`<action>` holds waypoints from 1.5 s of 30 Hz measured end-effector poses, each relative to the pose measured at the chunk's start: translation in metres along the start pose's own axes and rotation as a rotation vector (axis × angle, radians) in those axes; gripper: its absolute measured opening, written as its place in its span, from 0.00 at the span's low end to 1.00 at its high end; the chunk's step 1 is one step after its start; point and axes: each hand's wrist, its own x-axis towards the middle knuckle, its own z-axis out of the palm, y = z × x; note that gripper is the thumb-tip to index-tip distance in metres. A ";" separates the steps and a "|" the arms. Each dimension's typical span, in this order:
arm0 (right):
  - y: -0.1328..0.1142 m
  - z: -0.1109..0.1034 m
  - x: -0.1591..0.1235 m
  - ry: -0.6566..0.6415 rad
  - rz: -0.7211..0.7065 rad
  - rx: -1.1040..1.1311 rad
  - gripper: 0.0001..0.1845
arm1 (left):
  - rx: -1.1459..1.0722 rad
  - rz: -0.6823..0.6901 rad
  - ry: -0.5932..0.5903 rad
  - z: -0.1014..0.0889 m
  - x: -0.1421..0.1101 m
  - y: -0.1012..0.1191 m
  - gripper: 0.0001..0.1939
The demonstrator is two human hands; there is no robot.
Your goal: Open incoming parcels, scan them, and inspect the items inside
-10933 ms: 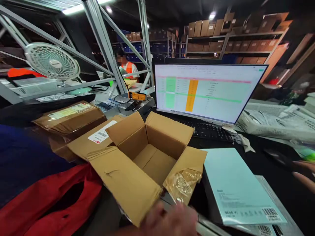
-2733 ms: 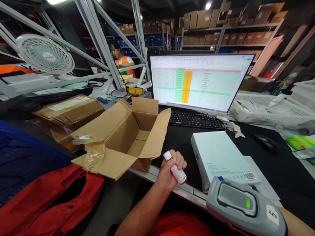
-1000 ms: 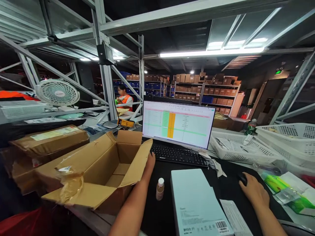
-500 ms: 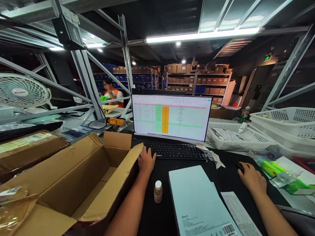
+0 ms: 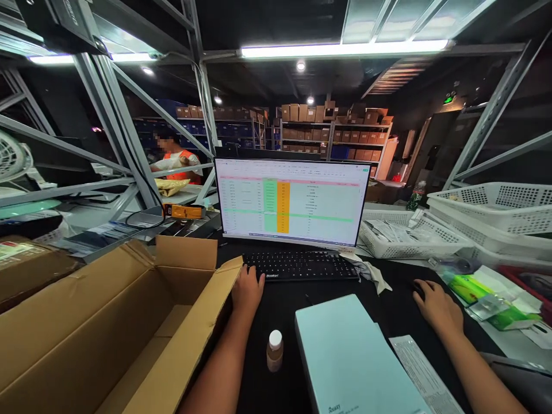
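Observation:
My left hand [image 5: 248, 287] rests at the left end of a black keyboard [image 5: 297, 265], its fingers apart on or near the keys, partly behind a carton flap. Under my right hand [image 5: 439, 307] is a dark computer mouse [image 5: 417, 288], mostly hidden by the curled fingers. A lit monitor [image 5: 293, 201] behind the keyboard shows a spreadsheet with green and orange columns. Between my arms lie a pale blue box [image 5: 353, 351] and a small white-capped bottle [image 5: 275, 352], standing upright. To the left, an open cardboard box [image 5: 107, 322] sits against my left forearm.
White plastic baskets [image 5: 509, 201] stand at the right, beyond a green packet [image 5: 487, 299]. A crumpled cloth [image 5: 375, 276] lies by the keyboard. Metal rack posts [image 5: 107, 109] frame the desk. A person in an orange vest [image 5: 176, 161] is at the back left.
The view has turned a little to the left edge's side, so the fan and cardboard box slide further out at left. Both hands stay at the keyboard and mouse.

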 end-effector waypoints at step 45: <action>-0.205 -0.049 0.032 -0.127 -0.619 0.483 0.20 | 0.000 -0.037 -0.024 -0.016 -0.003 0.014 0.16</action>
